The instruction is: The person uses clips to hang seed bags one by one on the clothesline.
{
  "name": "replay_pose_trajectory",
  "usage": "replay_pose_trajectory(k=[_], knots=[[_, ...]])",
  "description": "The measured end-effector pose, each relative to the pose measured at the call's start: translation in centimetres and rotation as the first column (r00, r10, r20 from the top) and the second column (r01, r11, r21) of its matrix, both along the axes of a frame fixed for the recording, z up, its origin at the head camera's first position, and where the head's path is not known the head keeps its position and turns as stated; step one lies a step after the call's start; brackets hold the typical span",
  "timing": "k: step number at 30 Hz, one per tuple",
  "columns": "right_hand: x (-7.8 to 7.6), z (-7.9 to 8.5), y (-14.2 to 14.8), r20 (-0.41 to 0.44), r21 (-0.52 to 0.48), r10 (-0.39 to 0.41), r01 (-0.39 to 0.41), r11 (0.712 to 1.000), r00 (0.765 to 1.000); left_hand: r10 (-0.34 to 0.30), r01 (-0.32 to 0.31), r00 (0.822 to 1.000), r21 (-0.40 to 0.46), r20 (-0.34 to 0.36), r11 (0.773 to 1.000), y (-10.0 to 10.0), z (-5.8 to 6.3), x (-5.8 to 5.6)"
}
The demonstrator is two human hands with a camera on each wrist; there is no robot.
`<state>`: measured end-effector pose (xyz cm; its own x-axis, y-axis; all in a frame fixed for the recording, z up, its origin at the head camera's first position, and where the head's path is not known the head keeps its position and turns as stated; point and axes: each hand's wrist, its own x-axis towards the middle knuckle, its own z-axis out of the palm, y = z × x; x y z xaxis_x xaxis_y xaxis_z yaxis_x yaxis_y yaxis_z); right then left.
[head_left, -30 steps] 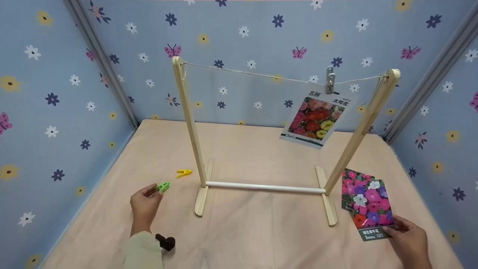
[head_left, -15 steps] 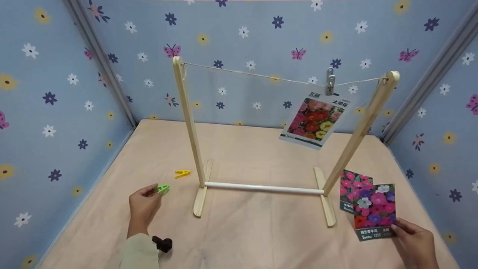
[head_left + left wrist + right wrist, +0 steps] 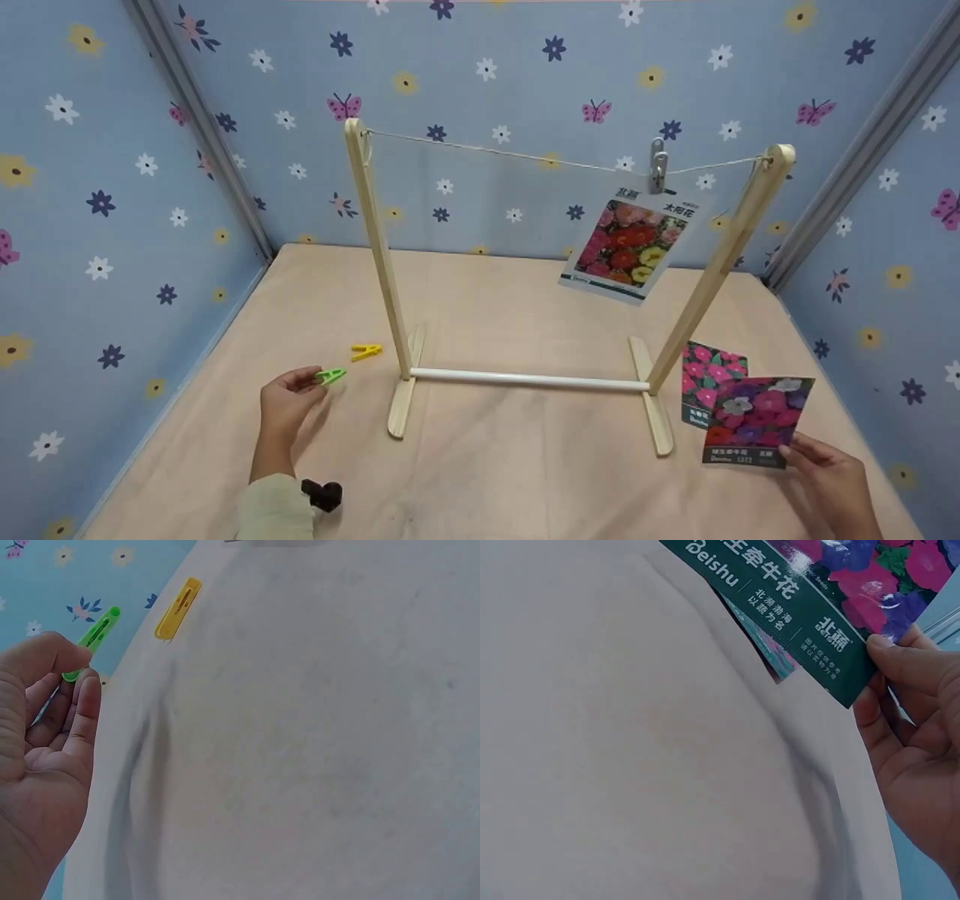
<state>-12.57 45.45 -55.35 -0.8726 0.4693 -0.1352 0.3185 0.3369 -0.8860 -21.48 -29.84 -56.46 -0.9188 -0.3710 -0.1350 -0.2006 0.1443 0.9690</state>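
My left hand (image 3: 289, 405) pinches a green clothespin (image 3: 331, 376) between thumb and fingers, to the left of the wooden stand. Just beyond it a yellow clothespin (image 3: 366, 352) lies on the cloth. At the right, my right hand (image 3: 832, 472) pinches the lower right corner of a seed packet (image 3: 757, 420) with pink, purple and white flowers, tilted up off the table. Partly hidden behind that packet lies a second packet (image 3: 712, 371) with pink flowers. A third packet (image 3: 626, 244) hangs from the string (image 3: 487, 150) by a metal clip (image 3: 658, 169).
The wooden stand (image 3: 382, 270) has two uprights, flat feet and a white crossbar (image 3: 532, 379) low between them. Its right upright rises close to the packets. A pale cloth (image 3: 510, 472) covers the table. Blue flowered walls (image 3: 480, 97) enclose the back and sides.
My right hand has lifted the purple-flowered packet and tilted it upward, showing more of the packet beneath. The left hand still holds the green clothespin in nearly the same place.
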Motion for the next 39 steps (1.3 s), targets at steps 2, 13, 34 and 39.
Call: replay_pose_trajectory(k=[2, 13, 34, 39], knots=[[0.0, 0.2, -0.4, -0.017, -0.015, -0.002, 0.002, 1.0, 1.0, -0.006, 0.006, 1.0, -0.006, -0.004, 1.0, 0.1, 0.2, 0.1], [-1.1, 1.2, -3.9, -0.14, -0.08, 0.067, -0.079, 0.994, 0.988, -0.094, 0.091, 0.992, -0.051, -0.078, 0.995, 1.3, 1.3, 0.9], [-1.5, 3.8, -9.0, -0.243, 0.021, 0.208, -0.209, 0.978, 0.947, -0.263, 0.24, 0.916, -0.111, -0.304, 0.964, 5.3, 5.7, 0.3], [-1.6, 4.3, -10.3, -0.256, 0.037, 0.215, -0.212, 0.977, 0.943, -0.317, 0.288, 0.882, -0.132, -0.349, 0.948, 7.0, 8.3, 0.7]])
